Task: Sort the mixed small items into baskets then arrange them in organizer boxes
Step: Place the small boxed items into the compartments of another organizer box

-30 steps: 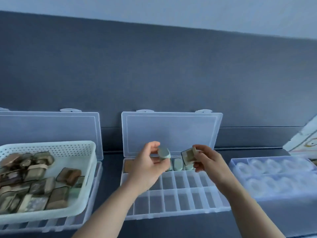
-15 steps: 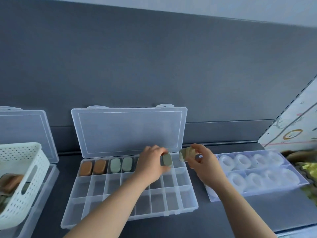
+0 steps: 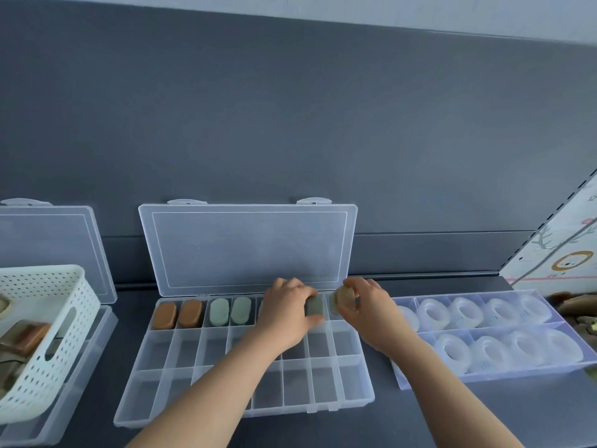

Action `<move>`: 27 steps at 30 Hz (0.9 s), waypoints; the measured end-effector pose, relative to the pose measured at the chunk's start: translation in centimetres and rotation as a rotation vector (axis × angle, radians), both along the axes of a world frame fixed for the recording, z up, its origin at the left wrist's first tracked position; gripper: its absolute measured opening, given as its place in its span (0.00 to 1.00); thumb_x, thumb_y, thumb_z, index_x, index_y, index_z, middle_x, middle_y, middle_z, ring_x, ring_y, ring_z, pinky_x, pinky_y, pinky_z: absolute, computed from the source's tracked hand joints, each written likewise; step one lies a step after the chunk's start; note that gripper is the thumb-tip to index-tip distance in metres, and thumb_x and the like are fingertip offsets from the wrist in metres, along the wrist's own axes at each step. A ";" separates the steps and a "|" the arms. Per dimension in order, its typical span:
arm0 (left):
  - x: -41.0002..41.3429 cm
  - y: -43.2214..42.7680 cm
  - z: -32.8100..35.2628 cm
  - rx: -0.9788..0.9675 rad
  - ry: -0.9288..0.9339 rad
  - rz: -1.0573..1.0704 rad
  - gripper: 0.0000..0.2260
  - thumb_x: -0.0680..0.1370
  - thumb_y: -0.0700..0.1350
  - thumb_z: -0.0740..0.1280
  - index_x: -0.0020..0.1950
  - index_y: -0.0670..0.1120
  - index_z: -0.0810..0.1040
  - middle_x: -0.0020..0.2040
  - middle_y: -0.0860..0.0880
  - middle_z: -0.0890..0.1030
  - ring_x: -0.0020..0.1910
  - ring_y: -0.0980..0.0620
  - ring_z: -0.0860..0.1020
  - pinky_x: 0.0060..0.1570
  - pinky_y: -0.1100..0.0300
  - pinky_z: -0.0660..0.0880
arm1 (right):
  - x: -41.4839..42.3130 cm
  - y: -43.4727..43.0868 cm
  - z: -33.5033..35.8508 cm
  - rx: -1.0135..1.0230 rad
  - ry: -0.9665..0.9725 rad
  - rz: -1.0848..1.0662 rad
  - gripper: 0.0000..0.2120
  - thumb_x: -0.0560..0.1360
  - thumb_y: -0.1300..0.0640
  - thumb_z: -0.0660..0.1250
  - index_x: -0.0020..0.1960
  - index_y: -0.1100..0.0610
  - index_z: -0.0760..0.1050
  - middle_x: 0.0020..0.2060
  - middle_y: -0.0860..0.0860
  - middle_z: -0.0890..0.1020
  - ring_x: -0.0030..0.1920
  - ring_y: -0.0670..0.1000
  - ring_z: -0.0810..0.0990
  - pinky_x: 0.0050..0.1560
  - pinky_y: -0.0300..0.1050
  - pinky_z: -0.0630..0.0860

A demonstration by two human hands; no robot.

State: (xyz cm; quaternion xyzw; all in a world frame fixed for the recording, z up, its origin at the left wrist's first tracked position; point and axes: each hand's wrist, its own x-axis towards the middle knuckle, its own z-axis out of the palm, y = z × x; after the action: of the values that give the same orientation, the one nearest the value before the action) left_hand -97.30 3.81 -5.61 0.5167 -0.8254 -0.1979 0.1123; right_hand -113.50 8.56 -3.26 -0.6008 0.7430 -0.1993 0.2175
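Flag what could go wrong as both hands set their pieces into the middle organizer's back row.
The left hand and right hand work close together; a bump could knock the grey-green piece or the tan piece astray.
The left hand hides part of the back row, so a piece might land on a divider of the organizer box.
The open lid stands behind the knuckles and could be nudged.

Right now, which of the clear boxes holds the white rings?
The rightmost box, beside the right hand. The middle box holds brown pieces and green pieces; the left box carries a white basket.
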 end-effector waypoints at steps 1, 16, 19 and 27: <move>0.0 0.1 0.0 -0.015 0.001 0.003 0.22 0.75 0.58 0.68 0.67 0.52 0.74 0.62 0.53 0.74 0.62 0.49 0.67 0.61 0.56 0.65 | 0.2 -0.2 -0.1 0.006 0.033 0.020 0.14 0.76 0.54 0.62 0.59 0.59 0.74 0.52 0.55 0.78 0.49 0.56 0.78 0.50 0.50 0.76; 7.3 3.5 3.3 -0.142 0.128 0.069 0.21 0.78 0.57 0.63 0.69 0.52 0.72 0.64 0.57 0.73 0.63 0.56 0.68 0.64 0.61 0.65 | 4.7 0.0 1.4 -0.117 0.233 0.211 0.21 0.77 0.51 0.64 0.69 0.54 0.69 0.65 0.49 0.72 0.64 0.52 0.72 0.58 0.42 0.70; 12.0 4.8 5.0 -0.164 0.153 0.134 0.20 0.78 0.57 0.64 0.69 0.53 0.72 0.63 0.58 0.73 0.63 0.59 0.69 0.64 0.63 0.66 | 9.3 -0.2 2.9 -0.178 0.174 0.318 0.22 0.77 0.49 0.64 0.70 0.52 0.69 0.65 0.47 0.73 0.61 0.50 0.76 0.56 0.43 0.74; 29.8 7.3 9.4 -0.225 0.053 0.421 0.20 0.76 0.55 0.67 0.67 0.52 0.75 0.64 0.55 0.74 0.63 0.55 0.71 0.65 0.60 0.66 | 24.1 -1.1 6.3 -0.234 0.013 0.583 0.19 0.78 0.51 0.63 0.68 0.53 0.72 0.64 0.47 0.75 0.61 0.49 0.75 0.58 0.37 0.69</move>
State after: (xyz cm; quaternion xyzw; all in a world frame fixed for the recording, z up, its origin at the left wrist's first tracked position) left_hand -67.52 11.11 3.80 0.6561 -0.7132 -0.0905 0.2294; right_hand -89.40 7.42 3.08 -0.8106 0.5130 -0.2089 0.1900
